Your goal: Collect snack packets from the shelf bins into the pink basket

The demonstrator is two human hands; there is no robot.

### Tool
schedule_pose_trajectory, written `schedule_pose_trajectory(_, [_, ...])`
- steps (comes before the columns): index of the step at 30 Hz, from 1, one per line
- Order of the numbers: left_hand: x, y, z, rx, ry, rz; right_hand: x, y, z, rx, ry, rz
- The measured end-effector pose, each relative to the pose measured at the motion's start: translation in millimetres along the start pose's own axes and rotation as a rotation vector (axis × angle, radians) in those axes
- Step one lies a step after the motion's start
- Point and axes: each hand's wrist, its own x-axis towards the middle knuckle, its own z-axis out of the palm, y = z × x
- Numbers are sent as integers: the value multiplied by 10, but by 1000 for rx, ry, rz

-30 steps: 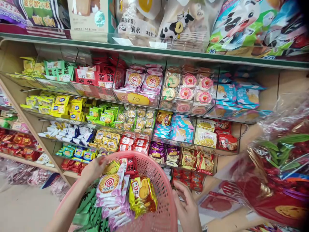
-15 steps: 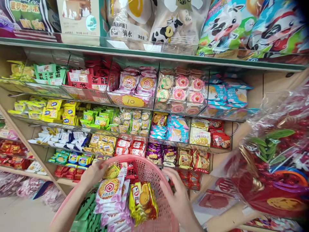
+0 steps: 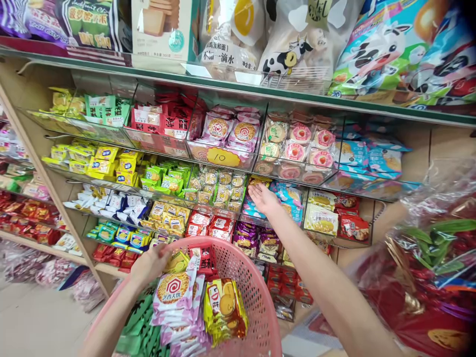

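Note:
My left hand point(image 3: 150, 264) grips the far rim of a pink plastic basket point(image 3: 256, 297) held low in front of me. The basket holds pink-and-white snack packs point(image 3: 174, 292), a yellow biscuit pack point(image 3: 223, 307), green packs point(image 3: 139, 327) and a small red pack point(image 3: 203, 258). My right hand point(image 3: 262, 198) is stretched out to the shelf with fingers spread, over the bin of orange-yellow snack packs point(image 3: 256, 182) beside blue packs point(image 3: 292, 198). It holds nothing.
Tiered clear bins of wrapped snacks fill the shelf point(image 3: 223, 163), one with a yellow "10" tag point(image 3: 222, 157). Large bags sit on the top shelf point(image 3: 238, 82). A red gift package in clear wrap point(image 3: 427, 267) crowds the right side.
My right hand has risen from beside the basket's rim and reached forward to the middle shelf bins. My left hand stays on the basket.

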Motion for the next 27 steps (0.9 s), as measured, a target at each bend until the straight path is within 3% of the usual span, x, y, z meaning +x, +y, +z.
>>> schedule_pose_trajectory(5, [7, -48, -12, 11, 33, -18, -24, 66, -3, -57, -24, -43])
schedule_pose_trajectory(10, [33, -80, -1, 2, 72, -10, -397, 100, -281, -184, -150, -168])
schedule_pose_trajectory(12, [42, -69, 2, 5, 68, -15, -528, 107, -480, -427, -189, -430])
schedule_pose_trajectory(16, [60, -34, 6, 11, 47, -23, -601, 107, -925, -1135, -122, -1200])
schedule_pose_trajectory(19, [70, -18, 12, 13, 39, -22, -559, 84, -1136, -1420, 10, -1446])
schedule_pose_trajectory(23, [59, -8, 4, 21, 31, -18, -474, -47, -1215, -1374, 229, -1423])
schedule_pose_trajectory(27, [36, -28, -18, 31, 11, -17, -358, -248, -1311, -1094, 405, -1197])
